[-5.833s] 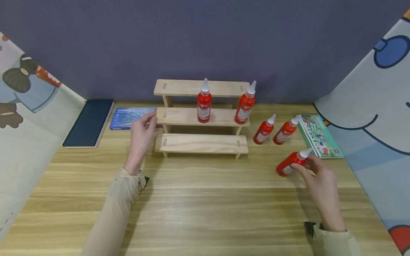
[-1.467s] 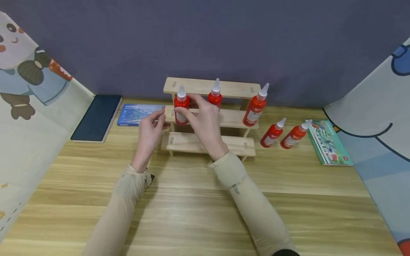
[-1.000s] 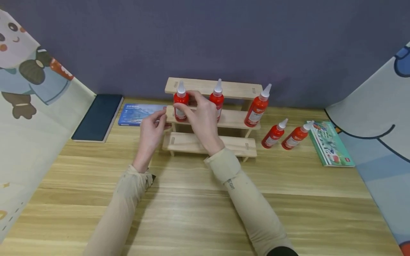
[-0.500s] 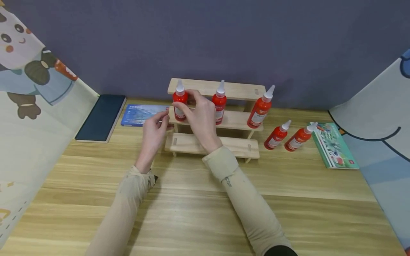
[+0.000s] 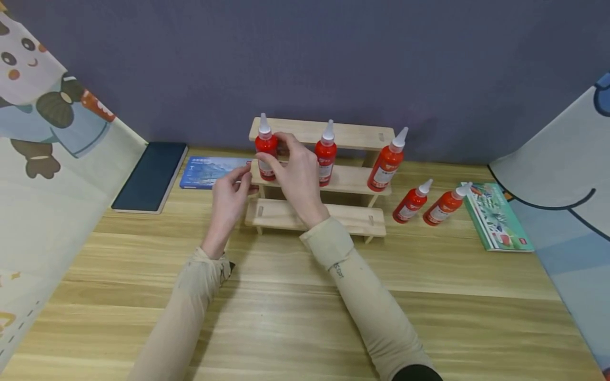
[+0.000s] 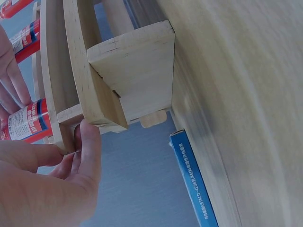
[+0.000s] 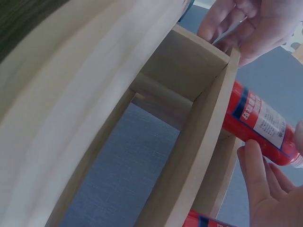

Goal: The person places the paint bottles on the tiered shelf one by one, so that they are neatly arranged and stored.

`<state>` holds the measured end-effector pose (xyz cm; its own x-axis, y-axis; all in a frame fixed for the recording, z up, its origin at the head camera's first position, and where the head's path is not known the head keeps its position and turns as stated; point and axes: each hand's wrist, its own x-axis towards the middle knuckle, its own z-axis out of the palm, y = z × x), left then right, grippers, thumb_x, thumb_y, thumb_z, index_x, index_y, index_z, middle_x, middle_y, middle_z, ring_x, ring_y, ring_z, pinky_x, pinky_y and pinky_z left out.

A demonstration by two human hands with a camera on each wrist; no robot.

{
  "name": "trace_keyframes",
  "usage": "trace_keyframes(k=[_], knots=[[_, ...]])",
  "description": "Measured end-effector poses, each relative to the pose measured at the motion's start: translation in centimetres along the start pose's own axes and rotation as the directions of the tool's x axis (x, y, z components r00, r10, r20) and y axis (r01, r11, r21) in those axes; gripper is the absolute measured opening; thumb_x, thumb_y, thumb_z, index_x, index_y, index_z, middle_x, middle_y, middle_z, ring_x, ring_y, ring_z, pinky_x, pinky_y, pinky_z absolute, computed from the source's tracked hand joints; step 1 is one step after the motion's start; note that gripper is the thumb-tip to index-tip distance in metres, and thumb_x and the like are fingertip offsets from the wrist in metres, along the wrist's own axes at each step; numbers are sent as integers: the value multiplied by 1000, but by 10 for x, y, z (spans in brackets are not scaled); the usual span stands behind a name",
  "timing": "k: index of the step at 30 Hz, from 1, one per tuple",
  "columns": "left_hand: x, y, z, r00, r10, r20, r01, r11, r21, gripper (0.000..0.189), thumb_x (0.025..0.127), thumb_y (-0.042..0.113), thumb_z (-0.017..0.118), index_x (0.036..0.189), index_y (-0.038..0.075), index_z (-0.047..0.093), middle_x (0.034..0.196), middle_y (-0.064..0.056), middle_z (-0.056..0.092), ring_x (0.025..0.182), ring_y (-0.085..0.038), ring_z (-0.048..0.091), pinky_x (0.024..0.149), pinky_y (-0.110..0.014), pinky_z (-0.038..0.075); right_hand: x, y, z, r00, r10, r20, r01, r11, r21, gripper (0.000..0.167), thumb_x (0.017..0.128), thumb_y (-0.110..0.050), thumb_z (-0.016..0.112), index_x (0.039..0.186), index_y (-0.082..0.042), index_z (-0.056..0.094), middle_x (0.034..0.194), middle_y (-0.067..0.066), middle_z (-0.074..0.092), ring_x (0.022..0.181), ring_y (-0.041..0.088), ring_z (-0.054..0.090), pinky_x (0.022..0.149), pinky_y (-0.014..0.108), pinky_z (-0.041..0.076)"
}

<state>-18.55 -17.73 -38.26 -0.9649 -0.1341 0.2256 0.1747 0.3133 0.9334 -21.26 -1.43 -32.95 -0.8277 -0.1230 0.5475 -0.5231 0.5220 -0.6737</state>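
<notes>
A three-step wooden display rack (image 5: pixel 319 214) stands against the dark back panel. My right hand (image 5: pixel 299 174) holds a red squeeze bottle (image 5: pixel 266 148) with a white pointed nozzle, upright at the left end of the middle step. Its thumb lies in front and the fingers reach round the far side, as the right wrist view shows of the bottle (image 7: pixel 260 123). My left hand (image 5: pixel 230 198) pinches the left end of that step; in the left wrist view its thumb and fingertips (image 6: pixel 90 142) touch the wood. Two like bottles, one central (image 5: pixel 326 161) and one at the right end (image 5: pixel 386 166), share the step.
Two more red bottles, one nearer (image 5: pixel 411 205) and one farther right (image 5: pixel 444 207), stand on the wooden table right of the rack. A green book (image 5: pixel 500 222) lies beyond them. Left of the rack lie a blue box (image 5: pixel 202 172) and a dark notebook (image 5: pixel 152 177).
My right hand has brought the bottle from the right of the table to the step's left end. Lately it has shifted slightly left. The left hand keeps its place at the rack.
</notes>
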Motion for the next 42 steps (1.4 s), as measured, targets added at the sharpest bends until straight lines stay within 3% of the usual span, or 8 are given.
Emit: trace_keyframes(k=[7, 12, 28, 36, 42], knots=[[0, 0, 1, 1000, 6, -4, -6, 1000, 2, 34, 113, 3, 51, 142, -11, 61, 138, -30, 64, 96, -46, 75, 80, -24, 68, -5, -2, -5, 1000, 23, -2, -23, 998, 50, 62, 93, -31, 87, 142, -1, 65, 131, 13, 74, 115, 21, 72, 89, 26, 67], [1, -1, 1, 1000, 18, -14, -18, 1000, 4, 34, 113, 2, 51, 141, -12, 62, 138, -31, 65, 96, -47, 75, 78, -21, 68, -9, -6, -12, 999, 43, -4, -43, 994, 101, 61, 92, -26, 88, 142, 0, 65, 139, 13, 70, 123, 24, 70, 94, 34, 68], [1, -2, 1, 1000, 1, -23, -1, 1000, 5, 34, 112, 1, 51, 141, -12, 61, 137, -32, 65, 96, -47, 74, 80, -25, 69, -35, -14, -47, 1000, -7, -17, 9, 984, 177, 65, 89, -20, 90, 144, 2, 63, 139, 17, 70, 122, 26, 71, 95, 31, 67], [2, -2, 1, 1000, -3, -26, 3, 1000, 2, 34, 112, 1, 51, 141, -12, 61, 137, -32, 64, 94, -42, 75, 78, -21, 68, -47, -13, -67, 999, -31, -38, 37, 986, 164, 62, 90, -20, 89, 143, 1, 64, 137, 16, 71, 120, 26, 72, 96, 26, 65], [1, -1, 2, 1000, -12, -19, 12, 1000, -7, 34, 112, 2, 52, 141, -11, 62, 140, -29, 64, 89, -32, 75, 78, -20, 68, -57, -15, -82, 999, -34, -39, 40, 985, 170, 63, 89, -15, 90, 144, 1, 63, 137, 16, 70, 120, 27, 71, 96, 30, 66]])
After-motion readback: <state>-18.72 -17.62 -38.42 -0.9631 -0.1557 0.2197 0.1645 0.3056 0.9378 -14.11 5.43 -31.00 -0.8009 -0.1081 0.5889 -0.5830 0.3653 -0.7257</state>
